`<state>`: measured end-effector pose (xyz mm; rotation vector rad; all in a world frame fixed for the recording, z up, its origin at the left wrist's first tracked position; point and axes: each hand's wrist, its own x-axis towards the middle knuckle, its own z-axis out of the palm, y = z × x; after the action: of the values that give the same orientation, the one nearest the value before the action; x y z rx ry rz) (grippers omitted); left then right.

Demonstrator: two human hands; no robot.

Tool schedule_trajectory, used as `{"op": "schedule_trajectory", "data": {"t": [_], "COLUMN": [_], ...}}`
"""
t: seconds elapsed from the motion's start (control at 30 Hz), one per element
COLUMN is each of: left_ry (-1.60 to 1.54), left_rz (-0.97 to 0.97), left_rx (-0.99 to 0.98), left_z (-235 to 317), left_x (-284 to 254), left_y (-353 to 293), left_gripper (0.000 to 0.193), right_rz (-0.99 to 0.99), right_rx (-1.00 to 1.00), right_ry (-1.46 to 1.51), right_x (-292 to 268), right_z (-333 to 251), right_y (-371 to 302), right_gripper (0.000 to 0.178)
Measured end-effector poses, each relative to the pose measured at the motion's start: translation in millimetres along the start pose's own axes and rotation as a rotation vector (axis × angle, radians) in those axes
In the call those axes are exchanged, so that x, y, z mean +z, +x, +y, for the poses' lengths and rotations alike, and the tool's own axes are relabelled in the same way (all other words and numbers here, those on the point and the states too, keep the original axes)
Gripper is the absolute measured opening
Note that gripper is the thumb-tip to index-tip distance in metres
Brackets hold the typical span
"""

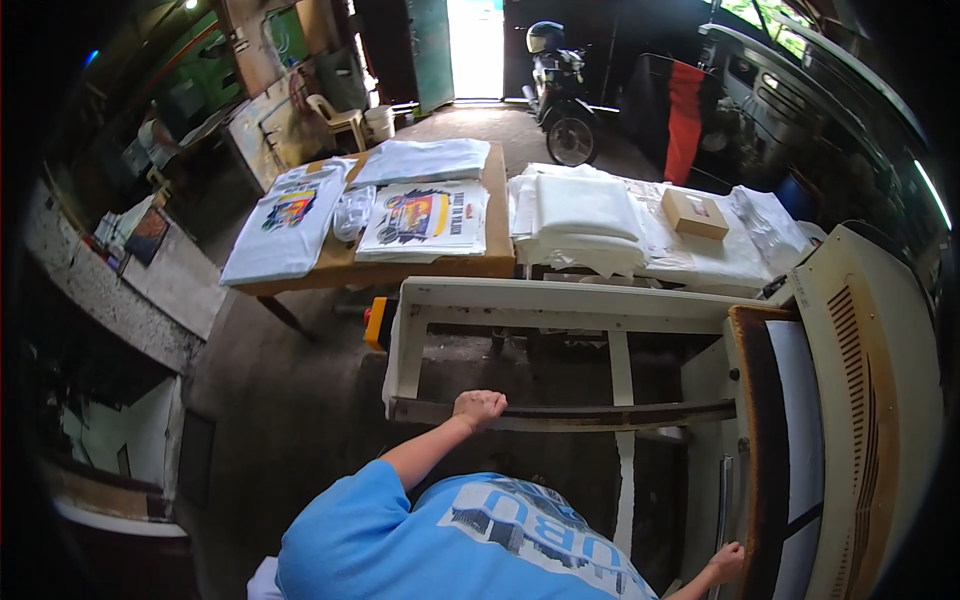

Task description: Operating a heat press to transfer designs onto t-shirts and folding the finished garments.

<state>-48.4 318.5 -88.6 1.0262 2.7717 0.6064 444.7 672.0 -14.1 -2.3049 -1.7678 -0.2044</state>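
Observation:
My left hand (480,409) is closed over the dark front rail (610,416) of an open cream metal frame (560,297). My left arm reaches up to it from a light blue sleeve. Lower right, my right hand (727,564) has its fingers curled in at the brown edge of an upright panel (770,420) with a white face; what they grip, if anything, is hidden. A thin metal rod (724,500) stands just beyond that hand. Beside the panel rises a large cream vented housing (875,370). My blue printed shirt (470,545) fills the lower middle.
A brown table (400,268) holds printed white shirts (425,220) and folded cloth. Right of it, a white-covered table bears stacked white fabric (580,205) and a cardboard box (695,214). Behind stand a motorcycle (565,95) and a vehicle (770,90). An orange-yellow box (377,324) sits at the frame's left corner.

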Motion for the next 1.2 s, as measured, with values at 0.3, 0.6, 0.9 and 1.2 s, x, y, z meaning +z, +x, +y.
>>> {"op": "schedule_trajectory", "data": {"t": [0.3,0.6,0.9,1.2], "left_ry": [0.048,0.156,0.324,0.356], "left_rz": [-0.133,-0.193,-0.230,-0.346], "left_rx": [-0.256,-0.313,-0.297,-0.384], "left_z": [15.3,16.3,16.6,29.1], "left_x": [-13.0,3.0,1.4,2.9], "left_y": [0.4,10.2,5.2,12.3], "left_gripper": [0.043,0.054,0.039,0.033], "right_rz": [-0.146,-0.256,-0.335,-0.020], "right_rx": [-0.050,-0.037,-0.011,-0.092], "right_ry": [0.060,-0.005,0.004,0.056], "right_x": [22.6,63.6,112.0,181.2], "right_z": [8.9,28.3,47.5,83.6], "right_y": [102.8,206.2,307.9,339.6], "right_gripper": [0.045,0.061,0.054,0.029]}}
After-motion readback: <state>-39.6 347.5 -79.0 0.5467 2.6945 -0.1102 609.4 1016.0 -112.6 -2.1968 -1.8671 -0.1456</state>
